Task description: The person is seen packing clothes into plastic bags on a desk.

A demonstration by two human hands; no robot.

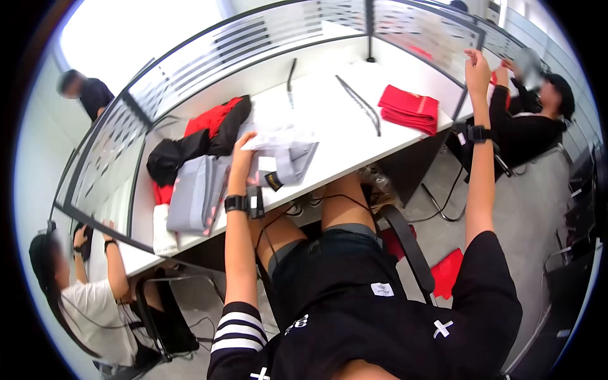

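My left hand point(243, 152) is at the table's front part, its fingers closed on the edge of a clear plastic bag point(285, 134). Under and beside the bag lies a grey folded garment point(305, 161) with a black label. My right hand point(477, 68) is raised far out to the right, level with the partition's top rail. Its fingers are curled together, and what they hold, if anything, is too small to make out. Left of my left hand sits a stack of grey folded garments point(190, 193).
Red and black clothing point(215, 123) is heaped behind the grey stack. A red folded cloth point(410, 109) lies at the table's right, near a dark strap point(361, 104). Partitions point(253, 69) edge the white table. People sit at left and right; a red piece point(447, 273) lies on the floor.
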